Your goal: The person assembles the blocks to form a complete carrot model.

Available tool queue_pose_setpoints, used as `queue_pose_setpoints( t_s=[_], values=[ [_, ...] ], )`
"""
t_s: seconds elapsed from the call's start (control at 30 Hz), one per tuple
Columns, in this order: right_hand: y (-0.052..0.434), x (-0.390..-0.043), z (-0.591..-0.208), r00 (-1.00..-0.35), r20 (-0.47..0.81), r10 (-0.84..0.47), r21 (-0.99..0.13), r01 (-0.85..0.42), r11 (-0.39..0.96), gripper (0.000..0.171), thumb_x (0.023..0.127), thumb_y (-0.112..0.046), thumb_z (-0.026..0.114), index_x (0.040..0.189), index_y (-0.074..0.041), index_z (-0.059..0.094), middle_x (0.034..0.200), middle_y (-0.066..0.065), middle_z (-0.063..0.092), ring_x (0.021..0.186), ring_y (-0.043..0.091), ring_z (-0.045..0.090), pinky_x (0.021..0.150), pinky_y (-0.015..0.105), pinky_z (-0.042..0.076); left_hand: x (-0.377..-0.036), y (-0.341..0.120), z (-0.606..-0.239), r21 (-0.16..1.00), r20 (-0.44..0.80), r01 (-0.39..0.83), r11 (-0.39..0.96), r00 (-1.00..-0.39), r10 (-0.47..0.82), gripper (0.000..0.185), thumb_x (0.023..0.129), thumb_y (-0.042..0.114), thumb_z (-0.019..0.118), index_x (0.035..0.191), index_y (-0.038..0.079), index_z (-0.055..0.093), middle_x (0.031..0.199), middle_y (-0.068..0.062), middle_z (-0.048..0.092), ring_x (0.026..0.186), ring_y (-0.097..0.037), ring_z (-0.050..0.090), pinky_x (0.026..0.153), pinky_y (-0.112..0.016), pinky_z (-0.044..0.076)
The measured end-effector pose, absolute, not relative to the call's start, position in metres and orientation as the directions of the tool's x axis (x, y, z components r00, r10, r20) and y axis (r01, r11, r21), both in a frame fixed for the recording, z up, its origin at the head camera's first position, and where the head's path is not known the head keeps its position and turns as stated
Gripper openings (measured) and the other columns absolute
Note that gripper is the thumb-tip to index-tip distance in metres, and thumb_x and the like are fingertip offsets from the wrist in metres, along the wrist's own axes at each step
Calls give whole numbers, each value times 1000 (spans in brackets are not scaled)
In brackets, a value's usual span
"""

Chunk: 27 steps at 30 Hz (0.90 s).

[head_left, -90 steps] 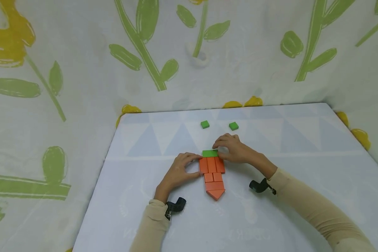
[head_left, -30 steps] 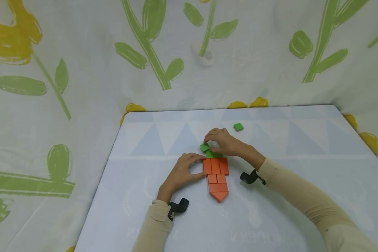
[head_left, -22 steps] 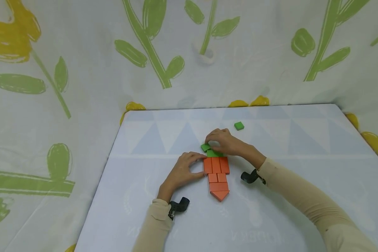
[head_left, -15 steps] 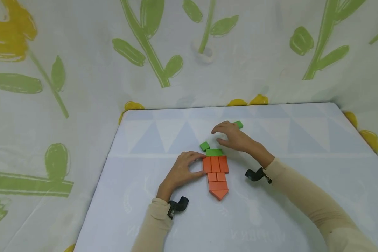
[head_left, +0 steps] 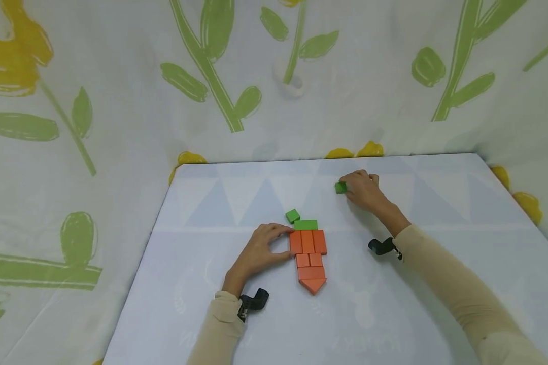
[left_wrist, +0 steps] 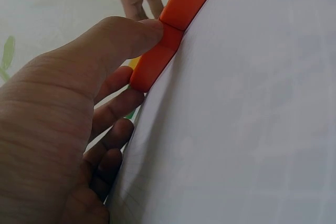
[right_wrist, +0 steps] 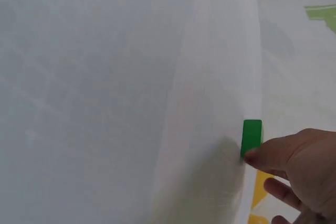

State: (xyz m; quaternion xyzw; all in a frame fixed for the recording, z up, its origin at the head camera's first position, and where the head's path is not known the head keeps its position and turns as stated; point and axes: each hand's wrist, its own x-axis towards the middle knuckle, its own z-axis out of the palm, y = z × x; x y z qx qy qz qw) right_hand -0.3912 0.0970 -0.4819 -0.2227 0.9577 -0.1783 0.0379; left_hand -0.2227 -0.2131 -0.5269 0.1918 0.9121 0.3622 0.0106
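In the head view, orange blocks (head_left: pixel 308 242) lie flat together in a shape with a pointed near end. A green rectangular block (head_left: pixel 307 224) adjoins their far end, and a small green square block (head_left: pixel 293 216) sits turned at its left corner. My left hand (head_left: pixel 259 249) holds the leftmost orange block (head_left: pixel 295 242) between thumb and index finger; the left wrist view shows the thumb (left_wrist: pixel 149 32) on the orange side. Farther back, my right hand (head_left: pixel 364 190) pinches another small green block (head_left: pixel 340 188), also visible as a green block (right_wrist: pixel 251 136) in the right wrist view.
The pale table (head_left: pixel 201 263) has printed triangles, and its far edge meets a leaf-patterned cloth (head_left: pixel 132 101). A small black camera (head_left: pixel 254 300) is strapped to the left wrist, another black camera (head_left: pixel 381 247) to the right.
The right hand set one small green square at the left corner of the green rectangle, let go, moved back and right, and took hold of the other small green block. The left hand stayed.
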Motion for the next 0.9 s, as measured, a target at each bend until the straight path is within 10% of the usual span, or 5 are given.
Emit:
queue_pose_setpoints(
  t_s=[0.9],
  values=[
    [49, -318, -494, -842, 138, -522, -466, -520, 716, 31, 86, -18, 77, 115, -7, 71, 117, 9, 68, 118, 32, 51, 98, 58, 30, -227, -223, -526, 683, 134, 332, 651, -933, 335, 57, 85, 49, 76, 138, 32, 59, 135, 12, 55, 125, -14, 45, 106, -45, 37]
  ],
)
